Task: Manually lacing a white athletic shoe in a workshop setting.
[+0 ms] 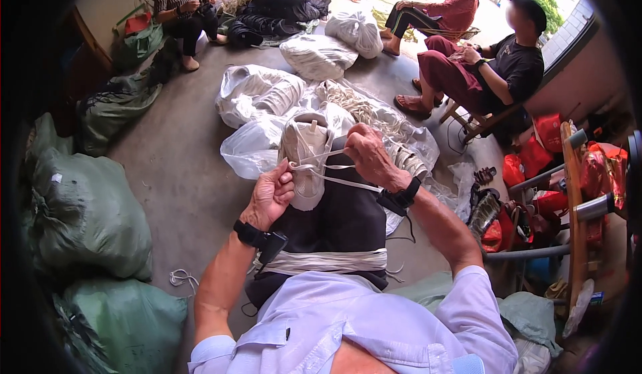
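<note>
Drawing the lace (344, 183) snug goes best if you pull it evenly and keep the strands flat, so a twist doesn't set under the next crossing. Your left hand (269, 192), just left of the frame's centre, seems to pinch a bit of lace between thumb and forefinger at the shoe's left edge; keep that hold close to the eyelets so that slack does not slip back. Your right hand (376, 158), right of the centre, has its fingers curled in on a strand, though exactly which fingertips bear on it is hidden from this angle. Pull low and sideways rather than up, since the shoe (306, 190) could tip on your lap if tugged hard. Mind too that the loose strand running toward your right wrist doesn't snag on the black wrist device (399, 199).

The shoe sits near the middle of the frame, above your dark trousers (351, 223), toe toward you and the opening at the top. It looks off-white to beige, with a paler rounded toe and a soft upper. Several pale strands stretch from its front to the right, loose and uneven in their spread.
</note>
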Demonstrator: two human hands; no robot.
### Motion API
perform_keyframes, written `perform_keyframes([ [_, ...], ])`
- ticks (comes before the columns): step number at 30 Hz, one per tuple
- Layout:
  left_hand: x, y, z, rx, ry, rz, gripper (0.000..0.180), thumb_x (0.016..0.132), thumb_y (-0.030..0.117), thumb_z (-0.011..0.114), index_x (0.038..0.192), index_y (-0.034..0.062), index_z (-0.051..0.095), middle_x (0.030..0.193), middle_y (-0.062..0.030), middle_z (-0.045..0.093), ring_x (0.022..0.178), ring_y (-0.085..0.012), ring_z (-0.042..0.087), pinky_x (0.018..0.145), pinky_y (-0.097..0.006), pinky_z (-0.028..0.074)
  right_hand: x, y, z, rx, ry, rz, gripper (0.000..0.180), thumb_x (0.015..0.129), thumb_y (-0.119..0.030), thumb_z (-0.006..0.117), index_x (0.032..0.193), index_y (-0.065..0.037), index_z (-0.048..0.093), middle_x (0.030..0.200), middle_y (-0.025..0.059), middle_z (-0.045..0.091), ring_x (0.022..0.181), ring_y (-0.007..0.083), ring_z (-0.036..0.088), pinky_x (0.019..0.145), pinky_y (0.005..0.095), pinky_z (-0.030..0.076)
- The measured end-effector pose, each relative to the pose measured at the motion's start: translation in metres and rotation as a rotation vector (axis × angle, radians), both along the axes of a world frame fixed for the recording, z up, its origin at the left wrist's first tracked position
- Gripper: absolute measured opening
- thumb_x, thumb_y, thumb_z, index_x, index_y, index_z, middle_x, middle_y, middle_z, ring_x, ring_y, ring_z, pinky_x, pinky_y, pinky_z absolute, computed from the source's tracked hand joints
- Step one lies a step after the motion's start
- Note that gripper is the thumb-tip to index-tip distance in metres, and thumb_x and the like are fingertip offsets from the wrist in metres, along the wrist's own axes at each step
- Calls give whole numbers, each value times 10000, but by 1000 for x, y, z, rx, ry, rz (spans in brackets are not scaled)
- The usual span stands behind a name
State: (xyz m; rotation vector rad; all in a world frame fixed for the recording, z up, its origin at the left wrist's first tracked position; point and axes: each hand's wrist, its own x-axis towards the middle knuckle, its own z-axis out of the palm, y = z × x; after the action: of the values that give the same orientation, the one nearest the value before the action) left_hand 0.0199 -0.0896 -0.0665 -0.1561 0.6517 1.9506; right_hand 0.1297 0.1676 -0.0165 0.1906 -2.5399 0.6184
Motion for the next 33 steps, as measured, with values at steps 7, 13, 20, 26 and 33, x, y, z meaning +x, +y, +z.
perform_keyframes([
  [7, 11, 3, -2, -124, 97, 34, 255, 999, 280, 628, 968, 27, 612, 662, 26, 530, 438, -39, 334, 388, -202, 247, 30, 41, -4, 57, -71, -179, 85, 811, -62, 692, 840, -19, 625, 971, 152, 587, 968, 340, 563, 884, 437, 397],
  [13, 16, 8, 10, -252, 197, 74, 212, 996, 236, 623, 955, 28, 628, 642, 19, 560, 431, -33, 340, 388, -198, 245, 35, 20, -8, 92, -60, -209, 115, 826, -89, 703, 847, -26, 609, 961, 153, 585, 950, 347, 560, 851, 444, 410],
  [20, -4, 32, 47, -632, 1662, 318, 204, 894, 67, 647, 1092, 57, 697, 932, -57, 658, 793, -205, 647, 662, -329, 517, 27, -53, 0, 112, -145, 50, 186, 846, -196, 717, 923, -54, 625, 942, 127, 591, 935, 319, 559, 835, 429, 412],
  [26, -18, 43, 64, -621, 2289, 45, 179, 829, 53, 655, 1007, 42, 675, 1203, -139, 575, 1058, -339, 631, 856, -440, 526, 9, -53, -8, -478, -231, -54, 209, 880, -168, 618, 822, 31, 639, 711, 220, 617, 709, 389, 616, 683, 475, 469],
  [33, -21, 42, 66, -655, 2288, 87, 123, 799, 60, 720, 901, 21, 663, 1153, -107, 600, 1009, -327, 644, 841, -427, 520, 8, -41, -13, -72, -209, -285, 301, 873, -250, 623, 688, -12, 630, 698, 219, 627, 688, 391, 630, 632, 498, 464],
])
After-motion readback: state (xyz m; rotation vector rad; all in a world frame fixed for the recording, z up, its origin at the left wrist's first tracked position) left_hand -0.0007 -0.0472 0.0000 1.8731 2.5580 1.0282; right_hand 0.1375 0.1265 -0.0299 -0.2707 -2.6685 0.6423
